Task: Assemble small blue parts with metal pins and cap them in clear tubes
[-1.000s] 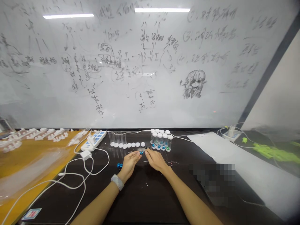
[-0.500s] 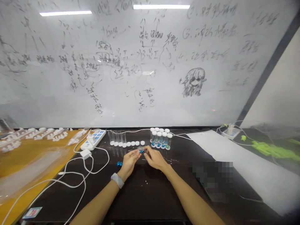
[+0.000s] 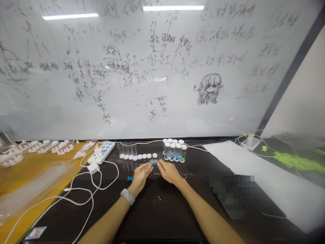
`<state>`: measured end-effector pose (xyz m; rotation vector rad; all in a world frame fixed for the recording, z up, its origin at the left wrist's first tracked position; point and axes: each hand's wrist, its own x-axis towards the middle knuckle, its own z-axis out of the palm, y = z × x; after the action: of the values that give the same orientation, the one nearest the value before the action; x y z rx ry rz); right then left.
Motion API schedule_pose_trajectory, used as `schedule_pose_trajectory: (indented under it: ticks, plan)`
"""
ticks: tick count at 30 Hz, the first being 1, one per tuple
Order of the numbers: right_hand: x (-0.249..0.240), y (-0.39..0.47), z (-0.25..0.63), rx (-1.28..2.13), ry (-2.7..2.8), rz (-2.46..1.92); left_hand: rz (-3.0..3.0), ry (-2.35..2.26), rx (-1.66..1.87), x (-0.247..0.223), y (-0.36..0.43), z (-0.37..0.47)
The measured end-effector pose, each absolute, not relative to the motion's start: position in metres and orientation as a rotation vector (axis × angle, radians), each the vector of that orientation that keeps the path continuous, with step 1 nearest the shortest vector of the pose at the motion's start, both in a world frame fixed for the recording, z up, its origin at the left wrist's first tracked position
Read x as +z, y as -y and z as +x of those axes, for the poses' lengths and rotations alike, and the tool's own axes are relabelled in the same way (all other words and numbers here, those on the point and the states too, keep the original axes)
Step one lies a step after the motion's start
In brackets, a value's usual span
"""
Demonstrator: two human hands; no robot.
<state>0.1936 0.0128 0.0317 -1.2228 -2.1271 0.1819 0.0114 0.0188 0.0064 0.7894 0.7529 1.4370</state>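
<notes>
Small shiny blue pieces [image 3: 153, 164] are between my two hands above the dark table. My left hand [image 3: 141, 176] is closed on them from the left, its fingertips pinched together. From the right, my right hand [image 3: 168, 171] has its fingers bent and pinched beside the same pieces; what its fingertips hold is too small to name. More blue balls [image 3: 130, 178] lie on the table left of my left hand. Clear tubes with white caps [image 3: 175, 151], with blue or green pieces in some, stand in a group behind my right hand. Empty clear tubes [image 3: 128, 150] stand at the back left.
White caps [image 3: 144, 156] lie in a row behind my hands. A power strip [image 3: 102, 152] and white cables [image 3: 91, 193] are at left. White paper [image 3: 251, 169] and a dark, partly pixelated object [image 3: 230, 196] are at right. Tiny white bits [image 3: 159, 198] lie in front.
The fingers of my right hand have closed in a little and shifted slightly beside the blue pieces. My left hand has hardly moved.
</notes>
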Motion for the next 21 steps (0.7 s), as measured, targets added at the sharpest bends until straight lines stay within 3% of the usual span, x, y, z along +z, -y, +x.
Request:
schedule_pose_trajectory:
  ticks: [21]
  plan:
    - [0.0341,-0.0117,0.1938,0.202,2.116,-1.186,0.788,-0.773,1.438,0.0109,-0.0166,0.0126]
